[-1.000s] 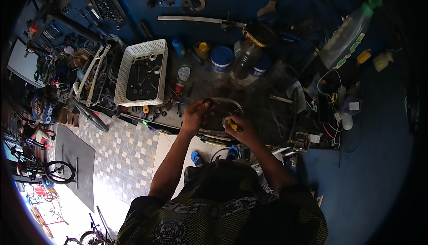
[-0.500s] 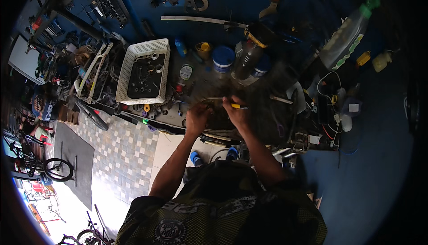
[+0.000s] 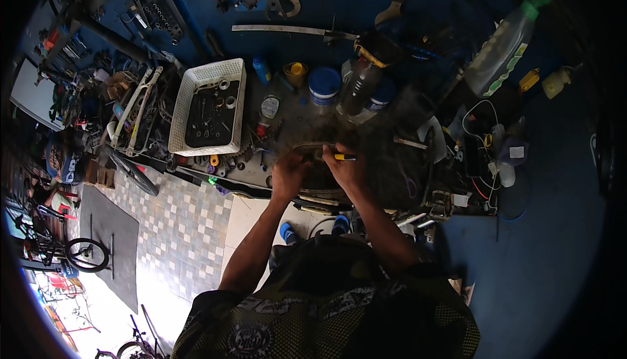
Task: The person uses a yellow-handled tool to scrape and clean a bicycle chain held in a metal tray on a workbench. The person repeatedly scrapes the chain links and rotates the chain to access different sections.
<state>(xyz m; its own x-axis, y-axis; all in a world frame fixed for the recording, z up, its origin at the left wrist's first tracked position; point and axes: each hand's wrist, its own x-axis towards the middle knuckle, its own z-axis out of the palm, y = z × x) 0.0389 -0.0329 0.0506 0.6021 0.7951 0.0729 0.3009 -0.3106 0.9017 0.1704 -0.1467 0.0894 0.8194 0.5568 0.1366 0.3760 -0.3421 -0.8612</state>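
Observation:
My right hand [image 3: 344, 168] is closed around a slim tool with a yellow and black handle [image 3: 345, 157], which juts out to the right of the fingers. Its working end is lost in the dark between my hands. Just to the left, my left hand [image 3: 288, 175] has its fingers curled together over the bench, and what they grip is too dark to make out. Behind and between both hands runs the curved, pale rim of a dark round object [image 3: 312, 145]. The middle of that object lies in shadow.
A white plastic basket [image 3: 176, 121] with small metal parts stands left on the workbench. Beyond my hands are a blue tub [image 3: 324, 86], a yellow container [image 3: 296, 74] and a clear bottle [image 3: 270, 106]. Cables [image 3: 465, 124] and loose items crowd the right. Tools hang on the blue wall.
My right hand has shifted slightly left with the yellow-and-black tool, drawing nearer to my left hand. The left hand stays almost in place. The whole view has shifted a little.

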